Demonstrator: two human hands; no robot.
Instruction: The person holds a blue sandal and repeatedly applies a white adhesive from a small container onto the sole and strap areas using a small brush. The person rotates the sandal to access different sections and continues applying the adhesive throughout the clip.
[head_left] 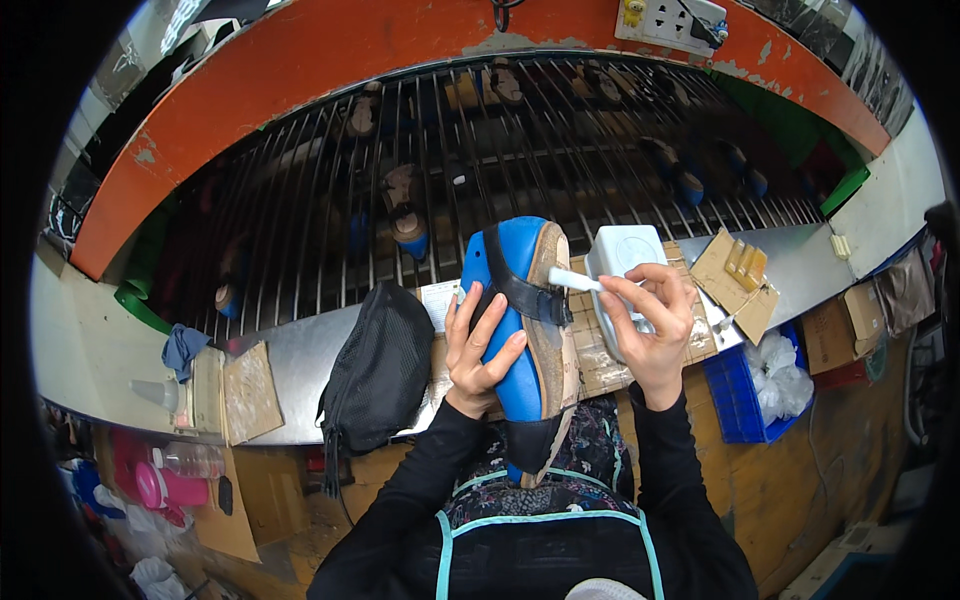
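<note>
My left hand [478,350] is wrapped round a blue shoe last [511,372] that carries a black strap [515,275] and a tan sole piece [548,345]. The last is turned on its side, its sole edge toward my right. Between the thumb and fingers of my right hand [655,325] is a slim white brush [574,280], its pale head at the edge of the sole near the strap. A white plastic container [628,250] stands just behind my right hand, partly covered by it.
Beyond the bench, several lasts with sandals [405,215] sit on a rack of metal rods [330,200]. A black mesh bag [375,370] lies left of my hands. On the right are cardboard with yellow blocks [745,262] and a blue basket [735,400] holding plastic bags.
</note>
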